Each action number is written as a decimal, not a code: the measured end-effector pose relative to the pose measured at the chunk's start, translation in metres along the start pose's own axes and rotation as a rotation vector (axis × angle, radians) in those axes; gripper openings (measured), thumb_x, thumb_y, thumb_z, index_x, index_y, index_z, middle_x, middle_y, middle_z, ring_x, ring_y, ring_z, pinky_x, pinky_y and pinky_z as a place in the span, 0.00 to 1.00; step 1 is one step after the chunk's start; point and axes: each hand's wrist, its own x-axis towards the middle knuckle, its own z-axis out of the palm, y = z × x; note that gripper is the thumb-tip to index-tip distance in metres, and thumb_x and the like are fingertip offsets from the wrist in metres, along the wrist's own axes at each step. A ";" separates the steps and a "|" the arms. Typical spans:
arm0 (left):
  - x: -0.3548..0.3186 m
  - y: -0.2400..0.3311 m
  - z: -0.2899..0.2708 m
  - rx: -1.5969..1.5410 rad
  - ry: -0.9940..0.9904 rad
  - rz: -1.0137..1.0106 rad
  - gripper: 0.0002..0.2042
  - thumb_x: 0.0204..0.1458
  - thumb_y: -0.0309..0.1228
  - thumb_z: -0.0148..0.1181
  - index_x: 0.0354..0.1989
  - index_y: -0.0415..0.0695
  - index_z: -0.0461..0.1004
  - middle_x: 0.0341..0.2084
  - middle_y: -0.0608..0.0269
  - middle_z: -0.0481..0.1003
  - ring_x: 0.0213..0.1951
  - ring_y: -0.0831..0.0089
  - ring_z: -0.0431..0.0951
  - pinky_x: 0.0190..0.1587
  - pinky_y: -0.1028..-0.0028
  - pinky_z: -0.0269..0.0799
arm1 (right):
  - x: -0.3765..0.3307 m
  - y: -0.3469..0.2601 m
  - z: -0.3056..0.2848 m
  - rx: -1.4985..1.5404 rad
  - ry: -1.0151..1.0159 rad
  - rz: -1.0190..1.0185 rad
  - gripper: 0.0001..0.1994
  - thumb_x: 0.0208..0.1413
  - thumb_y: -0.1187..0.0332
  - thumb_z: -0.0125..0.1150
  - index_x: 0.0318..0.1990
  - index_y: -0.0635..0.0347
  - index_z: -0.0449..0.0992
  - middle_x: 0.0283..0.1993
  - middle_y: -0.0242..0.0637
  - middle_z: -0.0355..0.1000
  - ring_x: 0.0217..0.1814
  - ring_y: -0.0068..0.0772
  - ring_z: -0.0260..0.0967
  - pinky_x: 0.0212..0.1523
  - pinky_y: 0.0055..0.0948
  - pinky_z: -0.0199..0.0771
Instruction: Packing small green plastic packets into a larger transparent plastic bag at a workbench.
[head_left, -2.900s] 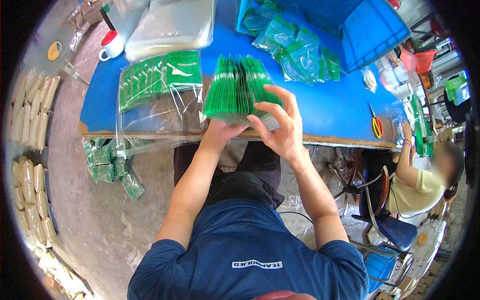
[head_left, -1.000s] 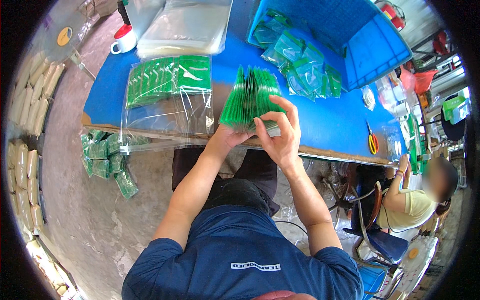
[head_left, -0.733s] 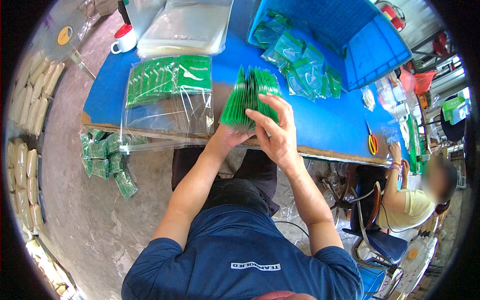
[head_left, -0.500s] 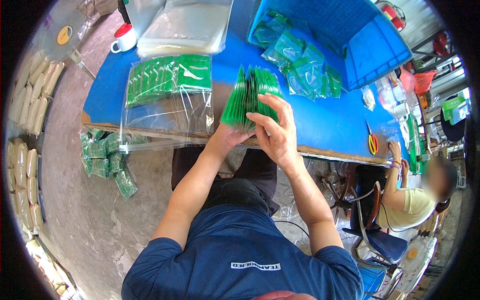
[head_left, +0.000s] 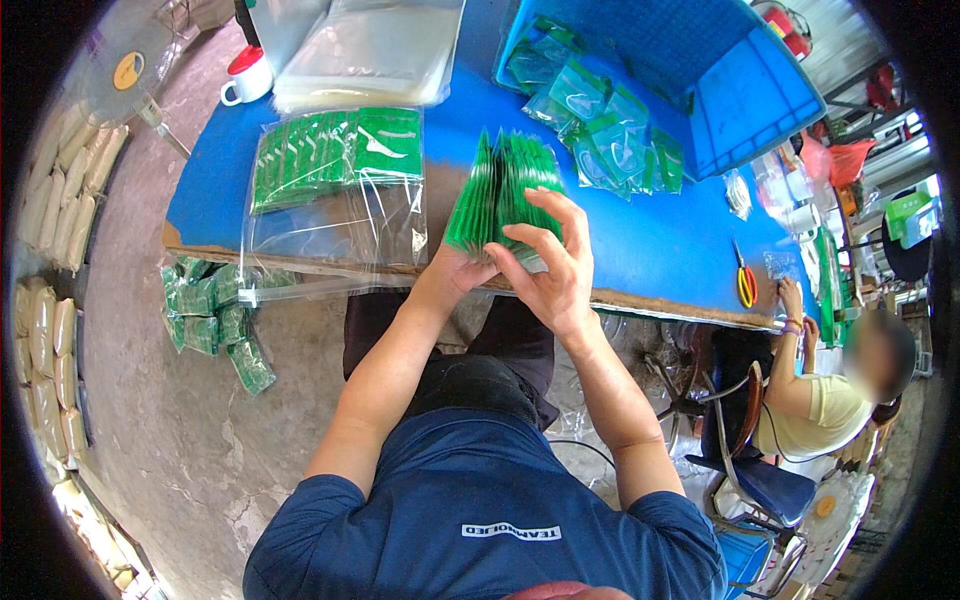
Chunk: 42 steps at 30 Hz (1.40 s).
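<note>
I hold an upright stack of green sachets (head_left: 500,190) above the near edge of the blue table (head_left: 640,250). My left hand (head_left: 452,275) grips the stack from below. My right hand (head_left: 550,262) rests on its near face, fingers spread over the sachets. To the left lies a clear plastic bag (head_left: 335,200), its far half filled with a row of green sachets and its open mouth hanging over the table edge.
A blue crate (head_left: 740,95) and several small clear bags with green contents (head_left: 600,115) lie at the far right. Empty clear bags (head_left: 365,50) and a white mug (head_left: 248,78) sit at the back. Filled packs (head_left: 210,320) lie on the floor. Another person (head_left: 830,400) sits on the right by orange scissors (head_left: 746,285).
The stack stays in both hands. My right fingers have shifted slightly across the sachets; the view has drifted a little since the earliest frame.
</note>
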 end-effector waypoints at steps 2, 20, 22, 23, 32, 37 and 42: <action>-0.001 0.000 -0.002 -0.002 0.022 -0.008 0.24 0.65 0.43 0.51 0.66 0.45 0.64 0.60 0.56 0.70 0.57 0.66 0.75 0.57 0.63 0.76 | -0.002 0.002 0.001 -0.001 0.009 0.007 0.15 0.41 0.70 0.76 0.38 0.55 0.78 0.56 0.44 0.70 0.59 0.52 0.68 0.58 0.46 0.68; -0.004 -0.001 -0.001 0.026 0.018 -0.013 0.23 0.65 0.42 0.51 0.65 0.46 0.65 0.59 0.57 0.71 0.57 0.65 0.75 0.55 0.64 0.77 | 0.010 -0.002 -0.006 0.017 -0.142 -0.107 0.17 0.41 0.82 0.64 0.41 0.56 0.79 0.57 0.46 0.70 0.61 0.53 0.67 0.59 0.47 0.68; -0.005 0.001 0.012 0.121 0.054 0.025 0.24 0.66 0.44 0.49 0.66 0.46 0.63 0.59 0.58 0.70 0.59 0.67 0.73 0.56 0.66 0.76 | 0.010 -0.005 -0.006 0.030 -0.133 -0.072 0.13 0.42 0.70 0.72 0.37 0.57 0.76 0.58 0.45 0.69 0.62 0.52 0.66 0.58 0.47 0.68; -0.004 0.001 0.010 0.121 0.054 0.024 0.24 0.66 0.44 0.49 0.66 0.46 0.63 0.59 0.58 0.70 0.59 0.67 0.73 0.56 0.66 0.76 | 0.009 -0.005 -0.004 0.029 -0.132 -0.071 0.13 0.42 0.70 0.72 0.37 0.57 0.76 0.58 0.45 0.69 0.62 0.52 0.66 0.58 0.47 0.68; -0.006 -0.002 -0.009 0.102 0.099 -0.010 0.23 0.68 0.46 0.43 0.67 0.48 0.63 0.59 0.60 0.70 0.58 0.71 0.73 0.55 0.69 0.76 | 0.005 -0.004 0.005 0.000 -0.047 -0.028 0.15 0.41 0.71 0.77 0.34 0.58 0.75 0.56 0.47 0.70 0.59 0.52 0.68 0.56 0.45 0.71; -0.004 -0.004 0.010 0.214 0.203 0.040 0.24 0.68 0.49 0.43 0.66 0.48 0.64 0.57 0.62 0.72 0.57 0.72 0.74 0.55 0.69 0.76 | 0.001 -0.001 0.008 0.030 0.006 0.023 0.10 0.43 0.77 0.67 0.35 0.58 0.76 0.56 0.45 0.70 0.60 0.52 0.67 0.59 0.49 0.67; 0.002 -0.010 0.034 0.399 0.150 0.155 0.29 0.68 0.55 0.34 0.69 0.50 0.59 0.65 0.61 0.64 0.65 0.67 0.65 0.65 0.62 0.64 | 0.004 -0.002 0.006 -0.134 -0.103 0.049 0.12 0.43 0.61 0.68 0.33 0.58 0.77 0.61 0.48 0.66 0.69 0.59 0.55 0.68 0.64 0.49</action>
